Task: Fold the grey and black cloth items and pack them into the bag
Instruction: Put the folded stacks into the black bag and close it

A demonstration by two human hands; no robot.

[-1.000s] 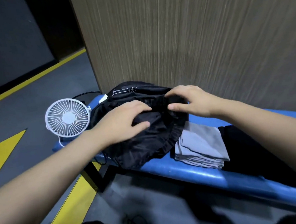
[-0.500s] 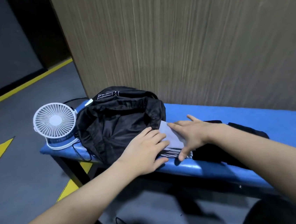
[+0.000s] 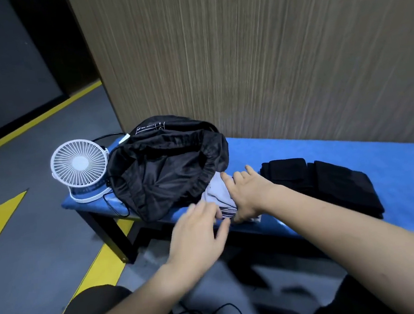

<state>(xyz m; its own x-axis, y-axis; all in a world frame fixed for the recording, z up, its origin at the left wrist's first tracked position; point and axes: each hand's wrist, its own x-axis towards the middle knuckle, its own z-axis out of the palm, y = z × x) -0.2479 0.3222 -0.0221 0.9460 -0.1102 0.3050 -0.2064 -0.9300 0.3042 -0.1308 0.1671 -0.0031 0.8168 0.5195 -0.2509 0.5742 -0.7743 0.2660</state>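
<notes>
A: Where do we stand with the grey cloth (image 3: 217, 194)?

B: We have it folded on the blue counter (image 3: 302, 152), near the front edge, its far end tucked against the mouth of the black bag (image 3: 161, 171). Our right hand (image 3: 245, 193) lies on top of it, fingers straight and spread, thumb down at the front edge. Our left hand (image 3: 196, 232) is at the cloth's near-left corner, fingers relaxed; it is blurred, so we cannot tell whether it touches the cloth.

A: And the bag?

B: It sits slumped toward the counter's left end, its gathered mouth gaping toward us and the cloth. A white fan (image 3: 79, 167) stands at the left end, just beside the bag.

A: The black items?

B: We see the folded black cloths (image 3: 331, 184) to the right of our right hand, lying along the counter's middle, apart from the grey one.
</notes>
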